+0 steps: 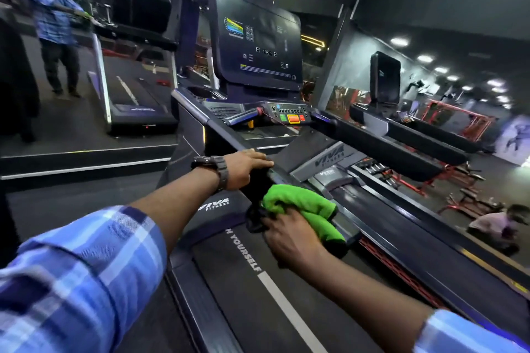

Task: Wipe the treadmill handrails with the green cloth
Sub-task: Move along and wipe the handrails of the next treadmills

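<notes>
The left hand (243, 170) curls over the near end of the left handrail (218, 129); the right hand (289, 233) grips the bunched green cloth (304, 209) against that rail's end cap. Risk: the loose fold may slip off the rounded end, losing contact. The rail runs unobstructed toward the console (289, 114); the right handrail (387, 146) stands well apart across the belt (258, 295).
</notes>
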